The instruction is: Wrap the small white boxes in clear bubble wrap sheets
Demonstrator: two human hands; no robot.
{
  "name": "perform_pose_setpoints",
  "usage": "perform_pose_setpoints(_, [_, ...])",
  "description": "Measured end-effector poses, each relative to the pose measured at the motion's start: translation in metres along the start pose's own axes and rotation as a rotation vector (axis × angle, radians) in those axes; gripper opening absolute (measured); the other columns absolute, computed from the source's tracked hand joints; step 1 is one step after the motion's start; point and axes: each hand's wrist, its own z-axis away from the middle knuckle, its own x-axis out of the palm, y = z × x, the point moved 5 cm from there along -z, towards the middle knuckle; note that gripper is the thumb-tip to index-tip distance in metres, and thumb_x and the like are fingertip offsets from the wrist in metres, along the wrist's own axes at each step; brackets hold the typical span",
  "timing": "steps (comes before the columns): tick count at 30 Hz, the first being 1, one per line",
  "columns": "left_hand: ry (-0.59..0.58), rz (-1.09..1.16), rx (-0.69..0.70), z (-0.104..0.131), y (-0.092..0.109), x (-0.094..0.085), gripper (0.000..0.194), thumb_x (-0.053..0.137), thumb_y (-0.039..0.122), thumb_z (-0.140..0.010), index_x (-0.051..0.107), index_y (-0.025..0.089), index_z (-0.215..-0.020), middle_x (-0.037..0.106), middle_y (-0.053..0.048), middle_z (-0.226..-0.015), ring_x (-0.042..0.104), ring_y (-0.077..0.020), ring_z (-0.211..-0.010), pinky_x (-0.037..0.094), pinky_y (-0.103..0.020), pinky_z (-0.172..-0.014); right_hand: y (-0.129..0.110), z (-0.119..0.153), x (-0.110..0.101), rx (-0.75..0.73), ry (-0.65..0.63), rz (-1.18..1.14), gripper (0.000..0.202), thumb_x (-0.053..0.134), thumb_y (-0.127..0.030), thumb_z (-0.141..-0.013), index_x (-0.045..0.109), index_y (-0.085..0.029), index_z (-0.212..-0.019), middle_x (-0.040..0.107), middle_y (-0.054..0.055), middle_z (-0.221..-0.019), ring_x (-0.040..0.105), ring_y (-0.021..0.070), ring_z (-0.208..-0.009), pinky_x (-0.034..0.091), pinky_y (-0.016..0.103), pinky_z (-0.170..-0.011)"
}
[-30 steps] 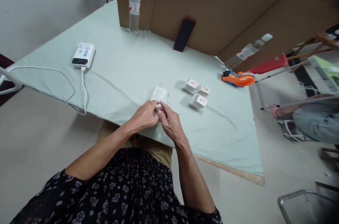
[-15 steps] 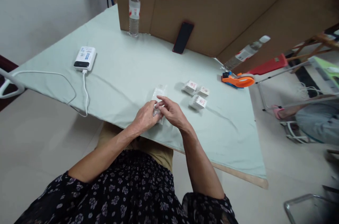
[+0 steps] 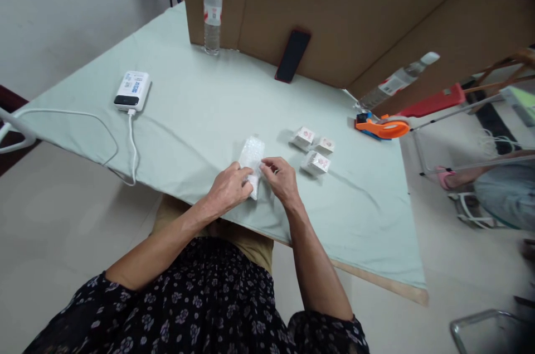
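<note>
- Bubble-wrap packet (image 3: 252, 160) lies on the desk (image 3: 200, 114) near its front edge, half rolled.
- Left hand (image 3: 228, 189) and right hand (image 3: 284, 178) pinch it with closed fingers.
- Three small boxes (image 3: 314, 151) wait unwrapped just beside.

A person seated at a table (image 3: 179, 114) draped in pale green cloth grips a small bubble-wrap pouch (image 3: 252, 158) with both the left hand (image 3: 228, 189) and the right hand (image 3: 283, 178), fingers pinching its near end. Just right of the pouch sit three small white boxes (image 3: 314, 149), apparently red-labelled, and farther right an orange tape dispenser (image 3: 381, 127). Beyond the pouch a phone (image 3: 292, 56) leans on a cardboard wall (image 3: 343, 8) beside a water bottle (image 3: 212, 8); a power bank (image 3: 132, 90) lies far to its left.
</note>
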Motion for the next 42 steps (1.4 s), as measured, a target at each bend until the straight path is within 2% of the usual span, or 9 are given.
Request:
perform_pose_setpoints(4, [-0.013,-0.003,-0.015,0.0,0.0,0.0,0.041,0.052,0.02,-0.082,0.069,0.017,-0.119,0.059,-0.007,-0.095,0.059,-0.0189,-0.081,0.051,-0.032,-0.082,0.024,-0.019,0.002,0.225,0.048,-0.094,0.04,0.066,-0.043,-0.076,0.069,-0.016,-0.105,0.07,0.006,-0.087,0.063,0.02,-0.073,0.051,0.035,-0.073])
perform_pose_setpoints(8, [0.002,0.013,-0.024,0.001,0.001,0.0,0.041,0.052,0.019,-0.081,0.07,0.017,-0.118,0.059,-0.007,-0.093,0.058,-0.0179,-0.077,0.051,-0.032,-0.08,0.027,-0.038,0.02,0.299,-0.033,-0.236,0.037,0.072,-0.044,-0.066,0.067,-0.016,-0.09,0.062,0.0,-0.069,0.056,0.0165,-0.064,0.045,0.029,-0.061])
perform_pose_setpoints(12, [0.028,0.051,-0.023,0.0,-0.004,0.001,0.04,0.052,0.019,-0.08,0.07,0.018,-0.116,0.059,-0.005,-0.092,0.058,-0.0173,-0.076,0.051,-0.031,-0.08,0.013,-0.041,0.027,0.265,-0.074,-0.495,0.028,0.072,-0.044,-0.065,0.059,-0.019,-0.068,0.049,-0.005,-0.058,0.044,0.0114,-0.056,0.038,0.026,-0.055])
perform_pose_setpoints(16, [0.03,0.102,-0.006,-0.001,-0.008,0.003,0.033,0.054,0.02,-0.08,0.068,0.019,-0.11,0.06,-0.003,-0.09,0.058,-0.0175,-0.078,0.051,-0.032,-0.082,-0.008,-0.025,0.015,0.112,-0.088,-0.613,0.025,0.071,-0.044,-0.071,0.067,-0.019,-0.075,0.059,-0.002,-0.07,0.052,0.0139,-0.068,0.044,0.028,-0.066])
perform_pose_setpoints(22, [0.2,0.114,-0.09,0.008,-0.015,-0.003,0.041,0.062,0.026,-0.079,0.055,0.019,-0.119,0.06,-0.007,-0.106,0.058,-0.0222,-0.099,0.049,-0.038,-0.092,-0.032,0.017,-0.004,-0.069,-0.047,-0.41,0.023,0.068,-0.045,-0.08,0.072,-0.023,-0.078,0.069,0.003,-0.092,0.062,0.0202,-0.091,0.048,0.032,-0.081])
perform_pose_setpoints(25, [0.246,0.129,0.002,0.007,-0.017,-0.004,0.058,0.068,0.027,-0.077,0.048,0.018,-0.131,0.053,-0.012,-0.125,0.052,-0.0266,-0.119,0.044,-0.043,-0.103,-0.037,0.034,-0.001,-0.131,-0.102,-0.336,0.024,0.063,-0.046,-0.086,0.074,-0.025,-0.081,0.071,0.005,-0.093,0.065,0.0222,-0.094,0.049,0.037,-0.089])
perform_pose_setpoints(33, [0.079,0.33,0.202,-0.002,-0.023,0.0,0.016,0.071,0.021,-0.076,0.06,0.018,-0.088,0.051,-0.013,-0.128,0.044,-0.0261,-0.135,0.043,-0.038,-0.106,-0.037,0.061,0.0,-0.344,-0.081,-0.152,0.022,0.057,-0.022,-0.088,0.075,-0.028,-0.099,0.073,0.005,-0.108,0.066,0.0231,-0.105,0.047,0.044,-0.098])
perform_pose_setpoints(38, [0.056,0.316,0.256,-0.001,-0.021,-0.001,0.012,0.062,0.015,-0.079,0.06,0.018,-0.09,0.06,-0.013,-0.124,0.053,-0.0238,-0.126,0.043,-0.041,-0.106,-0.033,0.081,0.011,-0.47,-0.088,0.001,0.044,0.063,-0.021,-0.084,0.063,-0.026,-0.128,0.064,0.011,-0.131,0.053,0.0286,-0.129,0.043,0.049,-0.106])
perform_pose_setpoints(42, [-0.051,0.285,0.293,0.004,-0.028,-0.006,0.029,0.055,0.012,-0.076,0.063,0.018,-0.103,0.059,-0.013,-0.136,0.051,-0.0242,-0.131,0.039,-0.047,-0.111,-0.027,0.079,0.02,-0.444,-0.033,0.083,0.042,0.054,-0.013,-0.083,0.065,-0.026,-0.121,0.065,0.01,-0.125,0.055,0.0278,-0.124,0.043,0.049,-0.105])
